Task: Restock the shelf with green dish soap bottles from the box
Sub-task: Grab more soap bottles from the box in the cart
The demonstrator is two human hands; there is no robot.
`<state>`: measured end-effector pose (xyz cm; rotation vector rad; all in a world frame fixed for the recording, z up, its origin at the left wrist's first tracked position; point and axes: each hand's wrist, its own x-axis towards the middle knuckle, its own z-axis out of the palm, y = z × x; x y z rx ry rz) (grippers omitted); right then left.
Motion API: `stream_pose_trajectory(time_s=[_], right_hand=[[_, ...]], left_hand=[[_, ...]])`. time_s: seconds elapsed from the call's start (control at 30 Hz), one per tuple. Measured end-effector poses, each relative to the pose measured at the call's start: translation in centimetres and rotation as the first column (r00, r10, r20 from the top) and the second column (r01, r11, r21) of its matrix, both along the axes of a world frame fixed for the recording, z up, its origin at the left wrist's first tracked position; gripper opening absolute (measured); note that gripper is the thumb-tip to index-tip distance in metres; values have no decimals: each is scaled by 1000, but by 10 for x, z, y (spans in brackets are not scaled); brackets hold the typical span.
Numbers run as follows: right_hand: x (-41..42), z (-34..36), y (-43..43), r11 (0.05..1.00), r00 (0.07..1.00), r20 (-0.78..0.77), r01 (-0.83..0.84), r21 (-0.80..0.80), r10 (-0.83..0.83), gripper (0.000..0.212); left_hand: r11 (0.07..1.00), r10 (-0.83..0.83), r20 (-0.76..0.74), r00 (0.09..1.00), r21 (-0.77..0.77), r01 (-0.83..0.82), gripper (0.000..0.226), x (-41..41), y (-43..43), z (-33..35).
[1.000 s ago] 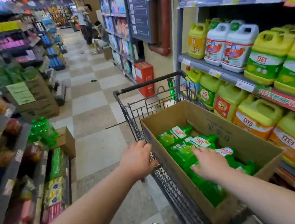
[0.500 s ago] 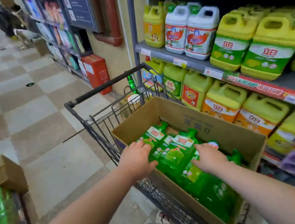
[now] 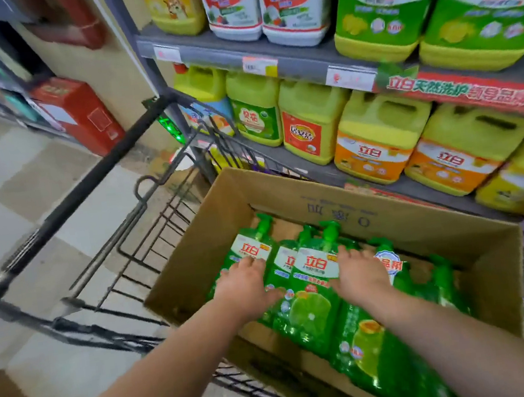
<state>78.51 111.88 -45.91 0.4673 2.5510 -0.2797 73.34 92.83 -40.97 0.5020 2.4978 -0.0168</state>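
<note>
Your left hand lay palm down on the green dish soap bottles, fingers loosely spread and reaching onto the red-and-white label of the bottle nearest the left wall of the box. It pinched nothing and wrapped round nothing. Your right hand rested the same way a little further right, fingers fanned flat over the bottle tops. One bottle's label and lime picture showed bare between your two hands.

The bottles were translucent green plastic and lay flat, side by side. Their green pump heads pointed at the box's far wall, and they filled most of the bottom. The box was plain brown corrugated card, open at the top, with dark print on the inside of that far wall. It sat in the basket of a black wire cart, whose thick bar ran off past the box's left wall.

Just beyond the box's far and right walls stood the grey metal shelf. It was crowded with squat yellow jugs with moulded handles, and white jugs stood on the board above. Price tags and a red banner ran along the shelf's front edge. A red carton stood on the checked floor beyond the cart.
</note>
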Motion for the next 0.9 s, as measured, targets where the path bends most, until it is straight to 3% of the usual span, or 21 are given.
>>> stream_pose_trajectory(time_s=[0.17,0.37,0.57,0.7,0.9], right_hand=[[-17,-26,14,997,997,19,78,-22,-78,89],[-34,-47,28,995,979,181,99,-24,-93,104],[-50,-56,43,997,952,303,63,-54,-44,124],[-58,-59,45,990,930,364,88,-111,-42,104],[-54,-55,30,963,974,189,162,-216,-121,101]], left_hand=[[992,113,287,951,14,-122,85,-13,26,-50],[877,365,584,725,46,-478,94,-22,43,-95],[788,413,719,559,27,-616,96,-21,45,-124],[716,422,770,479,41,-697,109,-20,42,-133],[684,416,809,415,22,-729,103,-25,32,-133]])
